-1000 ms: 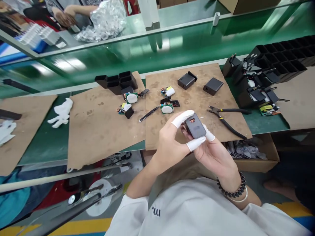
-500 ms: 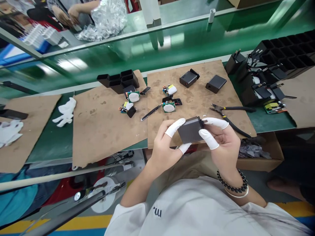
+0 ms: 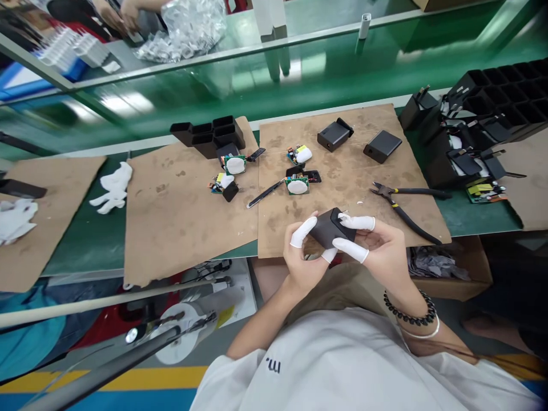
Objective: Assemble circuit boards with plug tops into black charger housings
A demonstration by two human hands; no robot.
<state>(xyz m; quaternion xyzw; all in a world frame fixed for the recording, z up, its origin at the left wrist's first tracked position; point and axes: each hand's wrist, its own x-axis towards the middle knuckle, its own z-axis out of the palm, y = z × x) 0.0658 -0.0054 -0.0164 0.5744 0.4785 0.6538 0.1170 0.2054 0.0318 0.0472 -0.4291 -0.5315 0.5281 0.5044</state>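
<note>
Between my hands, just above the front edge of the cardboard, is a black charger case (image 3: 325,229), tilted with one end turned toward me. My left hand (image 3: 303,251) grips its left side, thumb below and fingers above. My right hand (image 3: 372,242) pinches the right end, with white finger cots on thumb and forefinger. Beyond the case lie circuit boards with white pads, one board (image 3: 297,185) close by and another (image 3: 235,165) to the left. Tweezers (image 3: 265,194) rest beside them. Yellow-and-black cutting pliers (image 3: 391,197) lie open to the right.
Two black cases (image 3: 335,135) lie at the back of the cardboard (image 3: 171,228). Many empty housings (image 3: 505,97) and filled ones stand at the right. More housings (image 3: 209,137) stand at left, near a white glove (image 3: 113,188). Another person's hands (image 3: 117,14) work across the bench.
The case has been turned so its end faces more toward me. My left hand has shifted slightly right, and my right fingers now press on the end of the case.
</note>
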